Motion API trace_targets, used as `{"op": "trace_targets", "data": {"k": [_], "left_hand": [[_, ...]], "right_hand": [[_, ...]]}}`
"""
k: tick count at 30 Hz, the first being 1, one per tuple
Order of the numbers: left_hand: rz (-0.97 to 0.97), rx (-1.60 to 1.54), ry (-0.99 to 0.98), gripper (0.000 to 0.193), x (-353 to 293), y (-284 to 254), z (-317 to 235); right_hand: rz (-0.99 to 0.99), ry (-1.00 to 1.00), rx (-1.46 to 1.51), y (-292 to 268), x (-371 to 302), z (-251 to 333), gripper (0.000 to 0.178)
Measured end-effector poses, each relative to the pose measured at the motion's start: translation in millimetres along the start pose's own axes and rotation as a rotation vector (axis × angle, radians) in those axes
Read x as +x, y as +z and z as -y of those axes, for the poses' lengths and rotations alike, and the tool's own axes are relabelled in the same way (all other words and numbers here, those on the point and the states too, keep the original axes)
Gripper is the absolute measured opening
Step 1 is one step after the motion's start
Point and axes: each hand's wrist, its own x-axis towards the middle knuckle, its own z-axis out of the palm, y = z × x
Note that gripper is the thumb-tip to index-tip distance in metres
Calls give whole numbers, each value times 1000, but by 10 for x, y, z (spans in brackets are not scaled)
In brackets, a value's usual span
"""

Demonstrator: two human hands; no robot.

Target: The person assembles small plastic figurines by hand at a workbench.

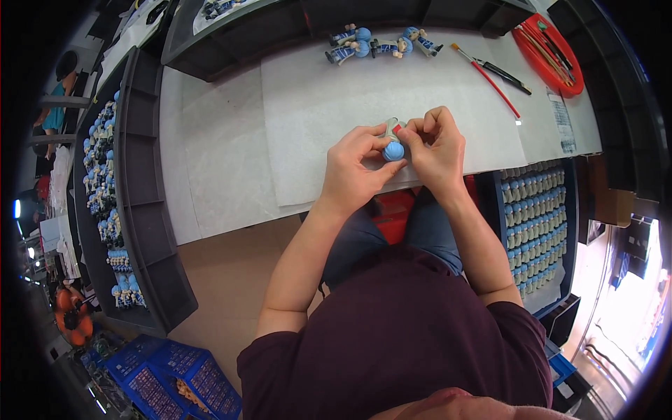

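Observation:
Between my two hands, just above the near part of the white paper (308, 126), is a small figurine (394, 150) with a blue cap-like head and a pale body bearing a red patch. My left hand (357, 164) is closed around the head end, thumb below and fingers above it. Fingertips of my right hand (437, 150) pinch the body near the red patch. Farther back on the paper lie several finished-looking figurines (387, 47) with blue heads and dark blue and white clothes.
A red-handled brush (495, 89) and a black pen-like tool (507, 78) lie at the back right, near a red tray (579, 84) of brushes. Crates of figurines stand on both sides: a black one (150, 175) left, a dark blue one (499, 210) right. A black bin wall (266, 42) borders the back.

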Motion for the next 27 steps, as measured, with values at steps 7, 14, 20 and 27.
{"op": "trace_targets", "data": {"k": [7, 14, 20, 27], "left_hand": [[7, -67, -80, 27, 7, -10, -16], [-25, -71, -68, 26, 1, -1, -31], [-31, -81, -79, 25, -5, 1, -28], [-4, -88, -79, 26, 4, -9, -18]], "right_hand": [[-1, -38, -139, -24, 59, 41, 30], [6, -33, -170, -3, 29, 97, 31], [-20, -35, -239, 20, 75, 108, 32], [-20, -22, -241, -5, 107, 94, 32]]}}
